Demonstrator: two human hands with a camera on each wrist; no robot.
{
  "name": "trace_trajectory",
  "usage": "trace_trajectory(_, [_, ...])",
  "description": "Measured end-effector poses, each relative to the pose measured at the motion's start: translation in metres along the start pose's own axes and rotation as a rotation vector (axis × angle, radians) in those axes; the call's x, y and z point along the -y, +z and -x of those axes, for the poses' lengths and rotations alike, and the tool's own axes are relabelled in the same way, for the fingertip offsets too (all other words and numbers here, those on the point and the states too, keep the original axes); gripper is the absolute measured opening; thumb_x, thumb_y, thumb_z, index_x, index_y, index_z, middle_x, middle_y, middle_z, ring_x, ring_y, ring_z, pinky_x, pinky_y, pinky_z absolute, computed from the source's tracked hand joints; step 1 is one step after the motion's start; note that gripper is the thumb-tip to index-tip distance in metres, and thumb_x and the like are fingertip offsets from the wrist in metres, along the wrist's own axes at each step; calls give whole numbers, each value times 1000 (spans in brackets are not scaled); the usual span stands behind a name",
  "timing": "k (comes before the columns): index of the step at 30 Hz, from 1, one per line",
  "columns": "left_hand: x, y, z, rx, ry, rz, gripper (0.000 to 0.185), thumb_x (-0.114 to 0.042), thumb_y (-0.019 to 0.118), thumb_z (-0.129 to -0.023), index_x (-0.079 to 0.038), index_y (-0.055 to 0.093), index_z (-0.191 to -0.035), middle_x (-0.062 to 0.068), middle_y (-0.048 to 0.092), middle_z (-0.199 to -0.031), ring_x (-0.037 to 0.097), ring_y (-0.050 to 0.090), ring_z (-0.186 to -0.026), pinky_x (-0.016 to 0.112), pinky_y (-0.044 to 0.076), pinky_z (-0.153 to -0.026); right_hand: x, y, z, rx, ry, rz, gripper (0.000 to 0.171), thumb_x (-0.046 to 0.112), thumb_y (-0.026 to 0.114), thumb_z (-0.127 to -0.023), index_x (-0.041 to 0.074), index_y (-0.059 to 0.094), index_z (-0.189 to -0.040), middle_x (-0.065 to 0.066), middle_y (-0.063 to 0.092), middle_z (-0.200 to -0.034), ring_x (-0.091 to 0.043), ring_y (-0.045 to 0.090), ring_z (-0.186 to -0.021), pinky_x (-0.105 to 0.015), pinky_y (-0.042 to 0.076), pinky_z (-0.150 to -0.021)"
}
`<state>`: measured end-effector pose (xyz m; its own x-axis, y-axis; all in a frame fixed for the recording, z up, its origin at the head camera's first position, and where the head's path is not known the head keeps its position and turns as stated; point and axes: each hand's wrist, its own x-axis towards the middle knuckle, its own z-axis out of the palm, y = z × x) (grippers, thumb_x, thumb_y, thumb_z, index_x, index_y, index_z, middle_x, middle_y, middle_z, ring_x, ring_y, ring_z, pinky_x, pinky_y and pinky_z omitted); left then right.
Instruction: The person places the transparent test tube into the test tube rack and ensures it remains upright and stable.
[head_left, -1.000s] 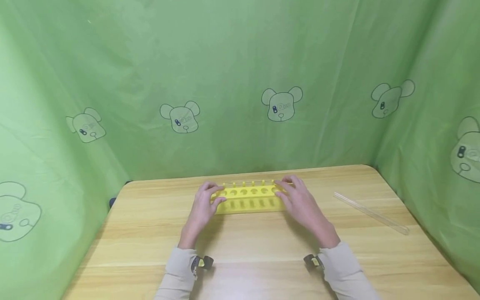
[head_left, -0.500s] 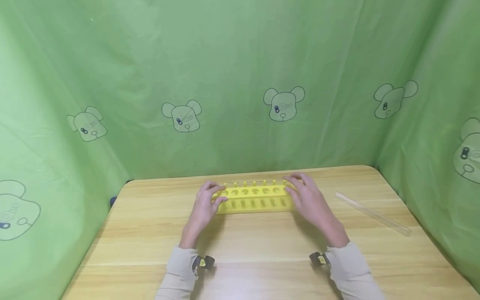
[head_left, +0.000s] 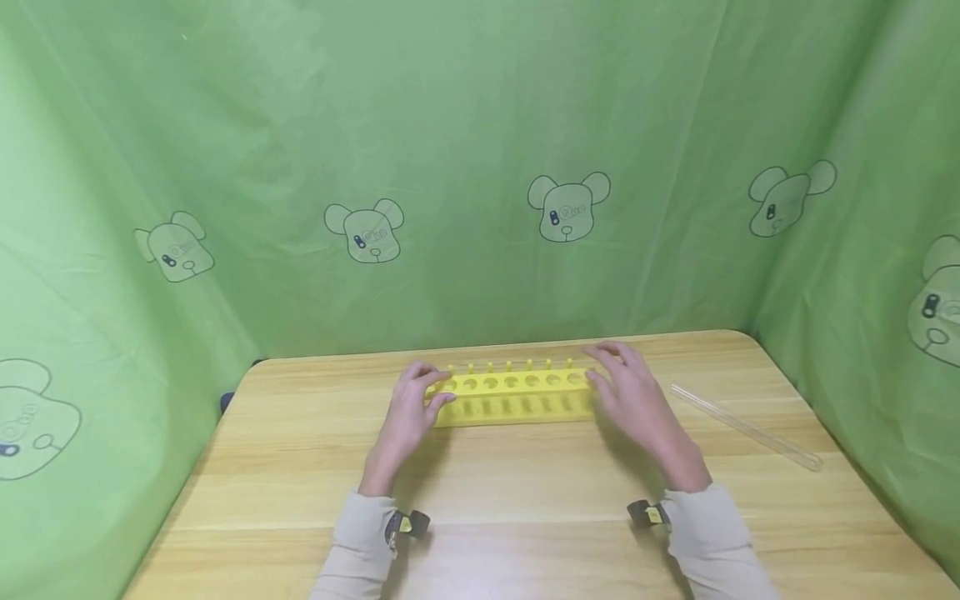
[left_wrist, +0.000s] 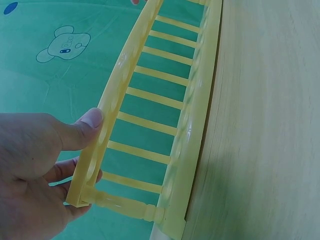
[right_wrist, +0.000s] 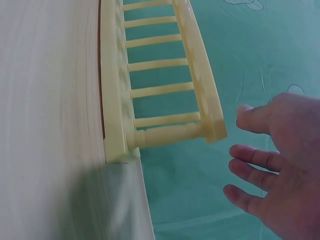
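- A yellow test-tube rack [head_left: 512, 396] is seen standing on the wooden table [head_left: 525, 500], a little below the middle of the head view and nearer the table's far edge.
- The rack's left end is pinched by the left hand [head_left: 408, 412]: in the left wrist view the thumb [left_wrist: 82, 131] is pressed on the upper rail and the other fingers are curled beneath it.
- The right hand [head_left: 637, 400] is held just beside the rack's right end; in the right wrist view its fingers [right_wrist: 252, 157] are spread and nearly straight, a narrow gap is seen between them and the rack's corner, and nothing is held.
- A row of round holes is shown along the rack's top, with small pegs along its far side.
- A clear glass tube [head_left: 742, 427] is found lying flat on the table at the right of the head view, slanting toward the lower right, well apart from the rack and from the right hand.
- Beige sleeves [head_left: 360, 550] and small wrist-worn devices are seen at the bottom of the head view.
- The upper part of the head view is filled by a green curtain [head_left: 450, 167] printed with bear heads, by which the table is enclosed.
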<state>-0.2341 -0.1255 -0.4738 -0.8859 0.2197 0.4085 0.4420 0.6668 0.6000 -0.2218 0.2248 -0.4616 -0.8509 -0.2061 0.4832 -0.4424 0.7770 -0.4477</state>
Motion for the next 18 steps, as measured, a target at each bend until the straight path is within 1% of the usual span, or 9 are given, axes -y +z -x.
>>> trace_trajectory(4, [0,0,1,2,-5,2,37,-14,79,-88,-1,72,-122,12,62,-119,30,58,-114,42,51,-103,-4,-5,1,2,32,-3,42,11,62,-103,2,55,-143,-26,48,-144,-46,45,-132,-67,40,-107])
trace_trajectory(10, [-1,-1,1,3,-7,8,38,-14,79,-89,-1,71,-123,11,62,-119,29,58,-114,41,52,-103,-9,-11,2,-21,50,-15,43,10,63,-102,1,55,-143,-26,49,-142,-47,46,-130,-68,42,-104])
trace_trajectory(18, [-1,-2,1,8,-12,10,38,-14,79,-89,-1,71,-124,11,61,-119,28,58,-114,39,52,-103,-10,-16,4,-17,81,-23,44,13,62,-103,2,53,-145,-26,48,-143,-48,44,-131,-69,40,-105])
